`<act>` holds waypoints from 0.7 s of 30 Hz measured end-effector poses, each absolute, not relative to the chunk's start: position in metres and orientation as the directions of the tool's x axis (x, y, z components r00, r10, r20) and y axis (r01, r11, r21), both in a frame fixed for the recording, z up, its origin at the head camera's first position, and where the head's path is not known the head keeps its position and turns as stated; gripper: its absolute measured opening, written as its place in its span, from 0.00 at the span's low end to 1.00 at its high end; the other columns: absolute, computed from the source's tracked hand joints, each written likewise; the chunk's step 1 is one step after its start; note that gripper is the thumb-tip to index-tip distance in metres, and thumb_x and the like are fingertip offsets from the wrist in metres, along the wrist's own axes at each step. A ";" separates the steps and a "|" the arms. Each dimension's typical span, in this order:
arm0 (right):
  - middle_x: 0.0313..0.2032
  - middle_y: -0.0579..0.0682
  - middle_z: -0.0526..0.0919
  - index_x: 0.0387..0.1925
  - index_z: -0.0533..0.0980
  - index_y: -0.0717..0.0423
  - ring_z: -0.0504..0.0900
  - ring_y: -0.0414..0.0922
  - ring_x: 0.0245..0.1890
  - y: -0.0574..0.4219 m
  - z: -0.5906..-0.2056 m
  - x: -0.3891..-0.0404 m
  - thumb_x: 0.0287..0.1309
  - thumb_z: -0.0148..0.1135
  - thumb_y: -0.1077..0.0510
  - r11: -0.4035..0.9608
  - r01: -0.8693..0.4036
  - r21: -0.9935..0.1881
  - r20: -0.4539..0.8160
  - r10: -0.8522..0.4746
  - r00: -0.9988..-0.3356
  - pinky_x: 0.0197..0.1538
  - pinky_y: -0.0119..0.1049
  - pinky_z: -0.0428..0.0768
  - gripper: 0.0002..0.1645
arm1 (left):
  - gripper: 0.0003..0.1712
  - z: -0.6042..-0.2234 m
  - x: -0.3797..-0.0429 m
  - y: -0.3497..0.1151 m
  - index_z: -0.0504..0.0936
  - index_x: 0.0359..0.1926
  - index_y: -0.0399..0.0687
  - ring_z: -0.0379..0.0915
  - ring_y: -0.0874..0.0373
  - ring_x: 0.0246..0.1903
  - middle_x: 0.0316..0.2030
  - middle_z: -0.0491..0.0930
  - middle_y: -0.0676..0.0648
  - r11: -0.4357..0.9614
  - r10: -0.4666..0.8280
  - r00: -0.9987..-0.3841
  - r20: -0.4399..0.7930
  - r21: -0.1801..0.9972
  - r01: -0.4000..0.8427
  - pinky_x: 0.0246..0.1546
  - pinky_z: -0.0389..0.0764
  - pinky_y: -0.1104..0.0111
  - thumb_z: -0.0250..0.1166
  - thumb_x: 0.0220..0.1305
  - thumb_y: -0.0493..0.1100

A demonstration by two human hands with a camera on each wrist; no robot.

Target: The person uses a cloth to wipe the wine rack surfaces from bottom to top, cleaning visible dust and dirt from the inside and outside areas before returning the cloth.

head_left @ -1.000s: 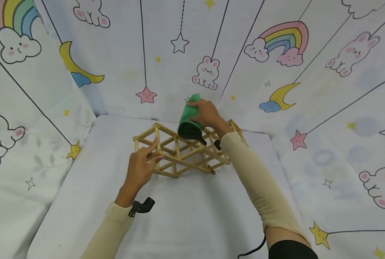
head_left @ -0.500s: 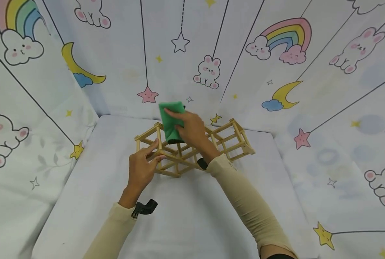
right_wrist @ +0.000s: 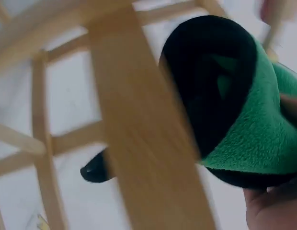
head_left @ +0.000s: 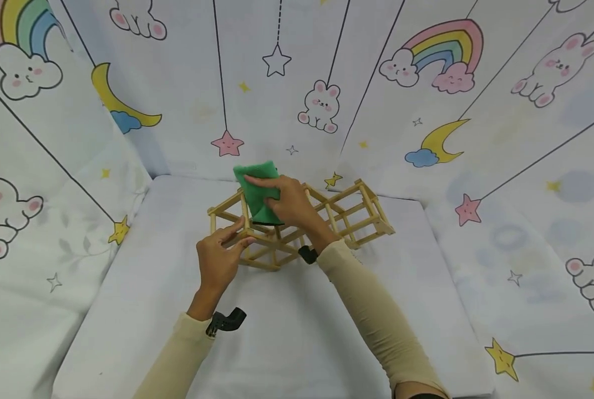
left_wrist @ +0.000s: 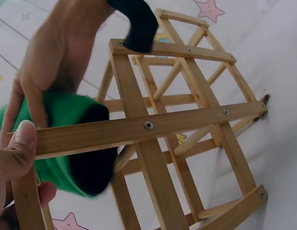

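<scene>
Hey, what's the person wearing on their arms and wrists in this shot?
Both arms wear snug, beige sleeves down to the wrists; the left hand and right hand are bare. A small black device sits at the left wrist, another black device under the right wrist. The right sleeve bears small, unreadable print near its cuff.

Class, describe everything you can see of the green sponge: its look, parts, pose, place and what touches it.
The green sponge is a soft pad with a fuzzy green face and a black layer on its other side. It is bent, so the black side curls inward. It sits against the top bars at the left end of the wooden lattice rack. The right hand holds it, fingers spread over the green face. The left hand grips a rack bar beside it.
</scene>
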State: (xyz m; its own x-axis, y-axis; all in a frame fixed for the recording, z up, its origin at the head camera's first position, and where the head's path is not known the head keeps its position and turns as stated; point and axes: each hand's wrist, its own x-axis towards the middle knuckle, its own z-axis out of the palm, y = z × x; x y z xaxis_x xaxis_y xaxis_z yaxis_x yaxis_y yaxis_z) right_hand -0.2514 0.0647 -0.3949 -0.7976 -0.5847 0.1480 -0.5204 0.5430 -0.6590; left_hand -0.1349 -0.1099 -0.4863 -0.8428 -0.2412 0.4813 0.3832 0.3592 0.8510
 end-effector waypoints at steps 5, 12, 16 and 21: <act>0.69 0.55 0.81 0.63 0.85 0.38 0.81 0.52 0.64 0.071 -0.393 -0.250 0.60 0.61 0.76 0.460 -0.514 -0.724 0.029 -0.724 -0.689 0.58 0.48 0.86 0.38 | 0.27 -0.488 -0.135 -0.111 0.89 0.55 0.35 0.90 0.43 0.49 0.51 0.90 0.37 0.196 -0.270 -0.861 0.432 0.900 0.390 0.48 0.85 0.78 0.83 0.52 0.35; 0.73 0.55 0.76 0.69 0.79 0.28 0.78 0.50 0.67 0.070 -0.397 -0.248 0.66 0.64 0.69 0.475 -0.451 -0.756 0.083 -0.613 -0.786 0.59 0.46 0.85 0.39 | 0.28 -0.486 -0.138 -0.111 0.88 0.57 0.37 0.88 0.46 0.53 0.55 0.89 0.41 0.179 -0.268 -0.873 0.407 0.911 0.370 0.49 0.84 0.79 0.82 0.53 0.35; 0.67 0.53 0.83 0.64 0.84 0.31 0.81 0.49 0.55 0.074 -0.398 -0.243 0.63 0.61 0.73 0.463 -0.484 -0.743 0.059 -0.674 -0.736 0.47 0.39 0.83 0.38 | 0.27 -0.485 -0.140 -0.109 0.89 0.56 0.36 0.89 0.45 0.53 0.54 0.89 0.40 0.196 -0.256 -0.883 0.394 0.915 0.352 0.48 0.84 0.80 0.82 0.54 0.35; 0.61 0.53 0.86 0.57 0.88 0.41 0.78 0.50 0.48 0.105 -0.384 -0.234 0.57 0.59 0.74 0.350 -0.429 -0.833 0.064 -0.708 -0.703 0.42 0.39 0.82 0.34 | 0.27 -0.480 -0.137 -0.114 0.88 0.59 0.38 0.90 0.45 0.50 0.53 0.90 0.39 0.258 -0.160 -0.920 0.358 0.915 0.311 0.50 0.86 0.75 0.81 0.59 0.40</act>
